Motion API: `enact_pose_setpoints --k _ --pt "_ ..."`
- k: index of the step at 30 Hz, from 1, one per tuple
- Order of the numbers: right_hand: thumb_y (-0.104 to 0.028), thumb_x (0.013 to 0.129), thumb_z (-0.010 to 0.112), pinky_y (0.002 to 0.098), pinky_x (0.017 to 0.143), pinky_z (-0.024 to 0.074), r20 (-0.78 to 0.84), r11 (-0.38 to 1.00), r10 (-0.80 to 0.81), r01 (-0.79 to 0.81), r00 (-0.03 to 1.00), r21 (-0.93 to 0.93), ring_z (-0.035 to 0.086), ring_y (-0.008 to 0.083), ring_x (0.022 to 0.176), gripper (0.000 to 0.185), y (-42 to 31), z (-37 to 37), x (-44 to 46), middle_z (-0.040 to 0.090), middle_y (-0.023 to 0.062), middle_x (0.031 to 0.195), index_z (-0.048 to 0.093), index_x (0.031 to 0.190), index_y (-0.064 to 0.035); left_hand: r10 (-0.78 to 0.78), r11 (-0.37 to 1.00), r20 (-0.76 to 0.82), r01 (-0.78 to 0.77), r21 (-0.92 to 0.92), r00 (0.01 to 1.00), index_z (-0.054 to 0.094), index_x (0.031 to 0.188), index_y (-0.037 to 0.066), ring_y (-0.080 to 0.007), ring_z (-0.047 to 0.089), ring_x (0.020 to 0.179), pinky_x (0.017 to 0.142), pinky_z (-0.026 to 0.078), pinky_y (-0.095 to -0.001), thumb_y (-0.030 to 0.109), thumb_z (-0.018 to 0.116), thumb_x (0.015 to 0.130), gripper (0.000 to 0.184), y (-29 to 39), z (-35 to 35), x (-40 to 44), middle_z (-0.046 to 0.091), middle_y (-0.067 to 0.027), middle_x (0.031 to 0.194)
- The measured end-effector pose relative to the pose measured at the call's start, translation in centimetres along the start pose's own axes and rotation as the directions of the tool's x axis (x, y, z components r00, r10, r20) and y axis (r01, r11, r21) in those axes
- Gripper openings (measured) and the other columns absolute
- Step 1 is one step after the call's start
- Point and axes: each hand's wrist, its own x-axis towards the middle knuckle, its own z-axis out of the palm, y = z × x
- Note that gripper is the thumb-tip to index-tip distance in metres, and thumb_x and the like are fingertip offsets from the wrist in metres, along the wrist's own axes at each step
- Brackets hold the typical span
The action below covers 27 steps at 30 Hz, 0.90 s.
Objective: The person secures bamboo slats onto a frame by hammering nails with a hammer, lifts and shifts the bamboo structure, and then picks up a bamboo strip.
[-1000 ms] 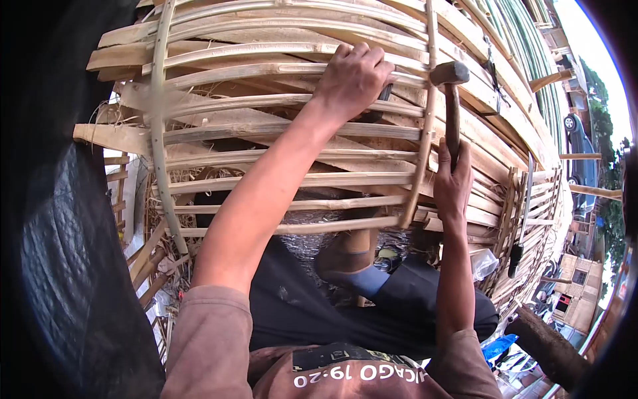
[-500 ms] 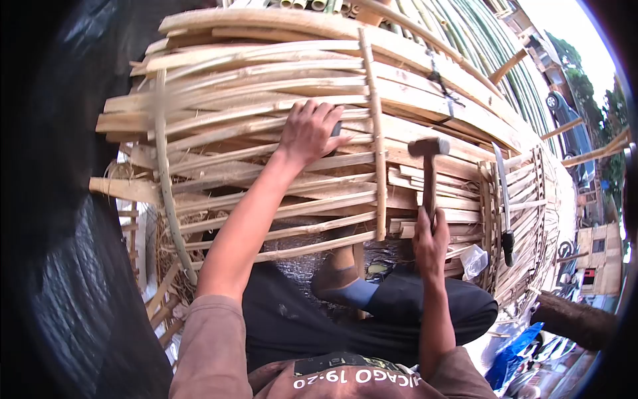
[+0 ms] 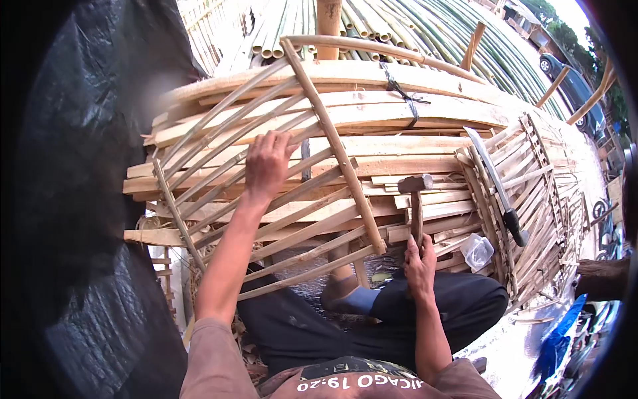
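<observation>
A ladder-like frame of thin wooden slats (image 3: pixel 329 138) between two rails lies tilted across the middle, over a pile of planks. My left hand (image 3: pixel 268 165) is closed around one of its slats, near the middle of the frame; the fingertips are partly hidden. In my right hand (image 3: pixel 420 267) is a hammer (image 3: pixel 417 199), gripped by its wooden handle, head up. The hammer stands just right of the frame's right rail, apart from it.
Long planks (image 3: pixel 425 147) are stacked beneath, tied with a black strap (image 3: pixel 407 100). A long-bladed knife (image 3: pixel 490 174) lies on another slatted frame (image 3: pixel 531 219) at right. A clear plastic cup (image 3: pixel 477 253) sits near my knee. Bamboo poles (image 3: pixel 372 26) lie behind; a black sheet (image 3: pixel 100 199) hangs left.
The slatted frame has turned, and its right rail now slants with the top end further left. My left hand moved left with it. The hammer stays upright in my right hand.
</observation>
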Motion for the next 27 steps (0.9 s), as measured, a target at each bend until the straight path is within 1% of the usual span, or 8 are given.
enact_pose_setpoints --k 5,13,15,17,19,21,25,27 --pt "-0.02 0.1 0.056 0.0209 0.048 0.0334 -0.033 0.976 0.122 -0.114 0.992 0.186 0.041 0.0032 0.056 0.015 -2.0 -0.2 -0.5 0.045 -0.0053 0.066 0.053 0.101 -0.0055 0.002 0.996 -0.142 -0.014 -0.086 0.99 0.066 0.105 0.002 -0.0303 0.063 0.083 0.071 0.052 -0.0409 0.013 0.068 0.087 0.021 0.5 -11.4 2.3 0.063 -0.0109 0.092" --pt "-0.026 0.101 0.054 0.0207 0.042 0.0288 0.005 0.973 0.054 -0.053 0.999 0.225 0.036 0.0031 0.049 0.018 -1.2 0.3 -0.9 0.04 -0.0052 0.063 0.049 0.098 -0.009 -0.163 0.928 -0.257 0.06 -0.368 0.952 0.063 0.117 0.0 -0.0161 0.064 0.086 0.076 0.053 -0.0279 0.007 0.061 0.094 0.024 -3.9 -22.2 -1.2 0.06 -0.0083 0.101" --pt "-0.03 0.101 0.053 0.0191 0.037 0.0269 0.009 0.984 -0.033 0.031 0.999 0.175 0.036 0.0024 0.045 0.019 1.2 0.5 -0.2 0.041 -0.0053 0.062 0.049 0.104 -0.0116 -0.318 0.814 -0.225 0.144 -0.562 0.921 0.061 0.12 -0.001 -0.0128 0.062 0.09 0.081 0.05 -0.025 0.006 0.057 0.097 0.025 -6.1 -23.4 -2.6 0.056 -0.0061 0.107" --pt "-0.029 0.102 0.053 0.0195 0.038 0.0266 0.045 0.973 -0.017 0.007 0.999 0.23 0.035 0.0016 0.046 0.018 -0.1 0.9 -0.9 0.04 -0.0059 0.063 0.05 0.103 -0.0112 -0.388 0.689 -0.236 0.111 -0.716 0.891 0.061 0.115 -0.002 -0.0122 0.06 0.087 0.077 0.049 -0.0248 0.01 0.054 0.098 0.022 -9.4 -24.2 -3.7 0.058 -0.0062 0.095" --pt "-0.03 0.102 0.053 0.0196 0.038 0.0258 0.047 0.973 -0.016 0.004 0.999 0.232 0.034 0.0008 0.046 0.019 -0.2 1.4 -1.2 0.038 -0.007 0.063 0.05 0.1 -0.0114 -0.517 0.248 -0.125 0.009 -0.969 0.847 0.059 0.113 -0.001 -0.0128 0.057 0.077 0.069 0.047 -0.0263 0.017 0.054 0.099 0.023 -10.3 -25.4 -3.6 0.056 -0.0052 0.082" --pt "-0.03 0.101 0.053 0.0193 0.038 0.0255 0.074 0.97 -0.03 0.011 0.997 0.244 0.033 0.0008 0.046 0.019 -0.1 1.8 -1.3 0.038 -0.0072 0.063 0.05 0.099 -0.0117 -0.478 0.288 -0.132 0.013 -0.957 0.868 0.058 0.111 0.001 -0.0143 0.056 0.074 0.07 0.047 -0.0278 0.021 0.058 0.098 0.024 -10.6 -27.3 -3.2 0.056 -0.0049 0.081" --pt "-0.03 0.101 0.054 0.0189 0.039 0.0252 0.099 0.972 -0.053 0.029 0.994 0.232 0.032 0.0009 0.047 0.018 -0.6 2.3 -1.7 0.037 -0.0072 0.063 0.05 0.097 -0.0124 -0.401 0.594 -0.344 -0.045 -0.803 0.849 0.058 0.107 0.003 -0.0141 0.055 0.075 0.073 0.047 -0.0276 0.025 0.059 0.097 0.024 -7.8 -30.9 -1.0 0.055 -0.0046 0.082" --pt "-0.029 0.101 0.054 0.0191 0.039 0.0251 0.11 0.973 -0.075 0.048 0.991 0.227 0.032 0.0012 0.047 0.018 -0.5 2.4 -1.8 0.038 -0.007 0.063 0.05 0.097 -0.0121 -0.309 0.53 -0.318 -0.116 -0.84 0.896 0.053 0.118 0.004 -0.0125 0.052 0.081 0.077 0.046 -0.0274 0.032 0.058 0.098 0.035 -9.1 -32.3 -0.6 0.052 -0.0026 0.095"
